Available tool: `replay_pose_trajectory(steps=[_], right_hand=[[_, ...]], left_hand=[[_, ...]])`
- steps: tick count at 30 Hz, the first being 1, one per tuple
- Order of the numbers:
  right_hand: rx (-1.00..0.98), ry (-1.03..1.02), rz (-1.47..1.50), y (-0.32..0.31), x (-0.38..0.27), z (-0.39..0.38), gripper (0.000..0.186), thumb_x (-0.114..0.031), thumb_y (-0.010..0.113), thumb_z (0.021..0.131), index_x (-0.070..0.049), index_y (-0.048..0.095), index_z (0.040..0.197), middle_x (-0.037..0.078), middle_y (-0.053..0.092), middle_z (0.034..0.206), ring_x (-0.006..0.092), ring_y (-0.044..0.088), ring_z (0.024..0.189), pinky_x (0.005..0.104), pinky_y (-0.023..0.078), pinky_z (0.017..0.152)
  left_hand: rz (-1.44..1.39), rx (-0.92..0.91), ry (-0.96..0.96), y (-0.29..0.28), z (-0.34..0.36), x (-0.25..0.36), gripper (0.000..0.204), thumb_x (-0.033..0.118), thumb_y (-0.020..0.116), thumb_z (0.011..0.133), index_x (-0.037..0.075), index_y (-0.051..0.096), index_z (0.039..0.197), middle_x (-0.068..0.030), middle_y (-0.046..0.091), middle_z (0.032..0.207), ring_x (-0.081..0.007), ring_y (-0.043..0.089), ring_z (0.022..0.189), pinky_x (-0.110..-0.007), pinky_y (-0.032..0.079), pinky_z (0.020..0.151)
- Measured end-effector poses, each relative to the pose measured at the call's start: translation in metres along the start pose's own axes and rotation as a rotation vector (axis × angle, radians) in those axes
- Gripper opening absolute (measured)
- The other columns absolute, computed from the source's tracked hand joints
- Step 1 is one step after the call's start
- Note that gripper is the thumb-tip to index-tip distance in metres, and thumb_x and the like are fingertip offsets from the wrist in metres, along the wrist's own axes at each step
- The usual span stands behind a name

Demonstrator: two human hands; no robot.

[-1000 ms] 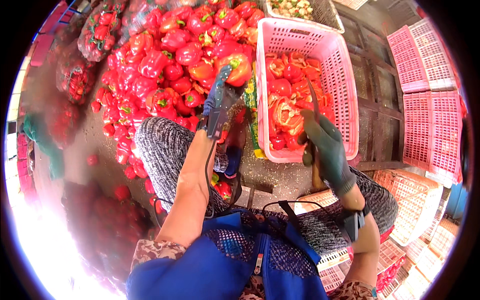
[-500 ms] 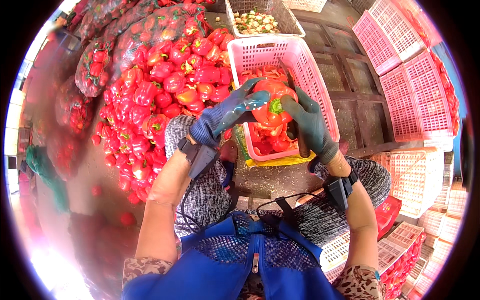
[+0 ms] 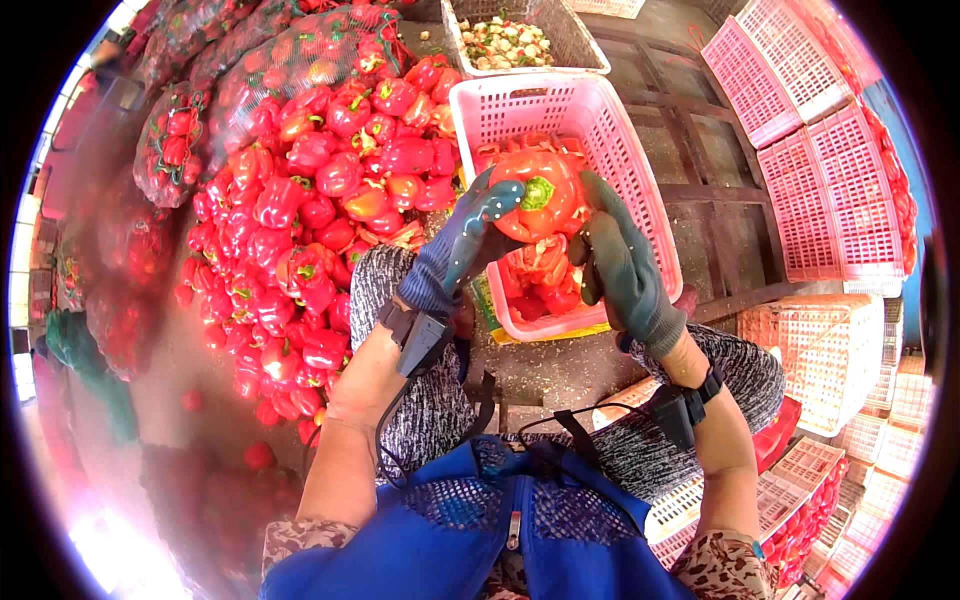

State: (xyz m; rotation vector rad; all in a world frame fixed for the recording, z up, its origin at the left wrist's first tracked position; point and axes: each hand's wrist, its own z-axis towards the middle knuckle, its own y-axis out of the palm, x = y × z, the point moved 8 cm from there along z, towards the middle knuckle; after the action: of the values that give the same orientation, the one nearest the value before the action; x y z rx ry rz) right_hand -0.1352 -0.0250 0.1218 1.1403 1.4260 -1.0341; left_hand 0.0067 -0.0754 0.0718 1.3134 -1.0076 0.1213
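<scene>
My left hand (image 3: pixel 483 225), in a blue-green coated glove, is closed round the left side of a large red bell pepper (image 3: pixel 556 205). The pepper's green stem (image 3: pixel 538 193) faces up, with my left thumb beside it. At the pepper's right side my right hand (image 3: pixel 630 275), gloved likewise, has its fingers curled. The knife that showed in that hand half a second ago is hidden by the glove and pepper. Below both hands stands a pink plastic crate (image 3: pixel 640 195), holding red pepper pieces (image 3: pixel 540 280).
To the left spreads a heap of whole red peppers (image 3: pixel 290 250), with filled mesh bags (image 3: pixel 290 65) behind it. A light bin (image 3: pixel 590 60) of trimmed cores stands beyond the crate. Stacked pink crates (image 3: pixel 840 190) and an orange-white crate (image 3: pixel 815 360) are to the right.
The pepper has turned, and its stem has moved up and left. My right hand has rotated and shifted slightly right and down, and the knife has gone out of sight.
</scene>
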Motion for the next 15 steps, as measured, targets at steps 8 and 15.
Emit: replay_pose_trajectory(steps=[8,15], right_hand=[[-0.083,-0.158,-0.171,0.009,0.011,0.012,0.054,-0.029,0.047,0.100,0.000,0.036,0.144,0.003,0.055,0.076,0.0085,0.050,0.055,0.0268,0.042,0.048],[0.028,0.300,0.127,0.004,0.035,0.020,0.060,-0.040,0.052,0.097,-0.003,0.038,0.142,0.000,0.047,0.068,0.0072,0.044,0.052,0.0235,0.036,0.045]], left_hand=[[0.010,0.116,0.016,-0.017,-0.006,0.003,0.061,0.030,0.068,0.090,0.010,0.042,0.141,-0.0079,0.055,0.132,-0.0205,0.058,0.117,-0.039,0.049,0.099],[0.357,0.231,0.114,-0.031,0.010,-0.014,0.058,0.007,0.066,0.091,0.003,0.035,0.140,-0.0092,0.066,0.105,-0.0153,0.065,0.093,-0.025,0.053,0.081]])
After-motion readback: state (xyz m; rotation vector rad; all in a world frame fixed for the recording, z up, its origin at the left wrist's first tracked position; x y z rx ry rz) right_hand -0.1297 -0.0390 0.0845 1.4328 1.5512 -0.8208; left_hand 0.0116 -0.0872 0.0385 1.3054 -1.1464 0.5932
